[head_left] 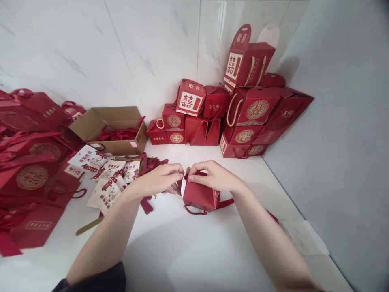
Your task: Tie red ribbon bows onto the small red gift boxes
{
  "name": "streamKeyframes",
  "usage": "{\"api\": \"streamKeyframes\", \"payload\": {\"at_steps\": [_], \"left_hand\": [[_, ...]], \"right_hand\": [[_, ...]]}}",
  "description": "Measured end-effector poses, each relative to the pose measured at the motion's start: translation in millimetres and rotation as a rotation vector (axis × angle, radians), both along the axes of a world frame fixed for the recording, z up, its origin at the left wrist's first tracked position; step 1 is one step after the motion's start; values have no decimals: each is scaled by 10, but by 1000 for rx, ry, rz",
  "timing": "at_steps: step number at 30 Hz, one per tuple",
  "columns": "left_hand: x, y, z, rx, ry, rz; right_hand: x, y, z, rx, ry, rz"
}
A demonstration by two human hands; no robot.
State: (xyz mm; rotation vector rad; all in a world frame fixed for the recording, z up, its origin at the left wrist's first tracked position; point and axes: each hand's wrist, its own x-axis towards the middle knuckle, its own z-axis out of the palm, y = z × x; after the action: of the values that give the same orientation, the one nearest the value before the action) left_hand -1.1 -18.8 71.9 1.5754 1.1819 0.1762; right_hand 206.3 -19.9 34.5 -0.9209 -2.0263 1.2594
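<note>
A small red gift box (200, 196) with a red cord handle lies on the white surface in front of me. My right hand (212, 176) rests over its top, fingers curled and pinching the flap at the box's left edge. My left hand (162, 178) meets it from the left, fingers pinched at the same flap. A white inner edge of the box shows between the two hands. A red ribbon (226, 202) trails out from under the box to the right.
A stack of finished red gift boxes (249, 109) fills the back right corner. An open cardboard carton (112, 127) with red ribbons stands at back left. Printed cards (109, 178) and flat red bags (30, 174) lie at left. A grey wall runs along the right.
</note>
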Motion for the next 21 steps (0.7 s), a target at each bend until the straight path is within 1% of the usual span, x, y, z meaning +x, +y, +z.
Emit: {"api": "streamKeyframes", "payload": {"at_steps": [7,15,18,21], "left_hand": [[-25,31,-43,16,6,-17],[-1,22,-37,36,-27,-36],[-21,24,-31,80,-1,-38],[-74,19,30,129,69,-25]], "right_hand": [[8,-1,2,11,-11,3],[0,1,4,1,-10,11],[23,-9,25,4,-27,15],[73,-20,63,5,-40,33]]}}
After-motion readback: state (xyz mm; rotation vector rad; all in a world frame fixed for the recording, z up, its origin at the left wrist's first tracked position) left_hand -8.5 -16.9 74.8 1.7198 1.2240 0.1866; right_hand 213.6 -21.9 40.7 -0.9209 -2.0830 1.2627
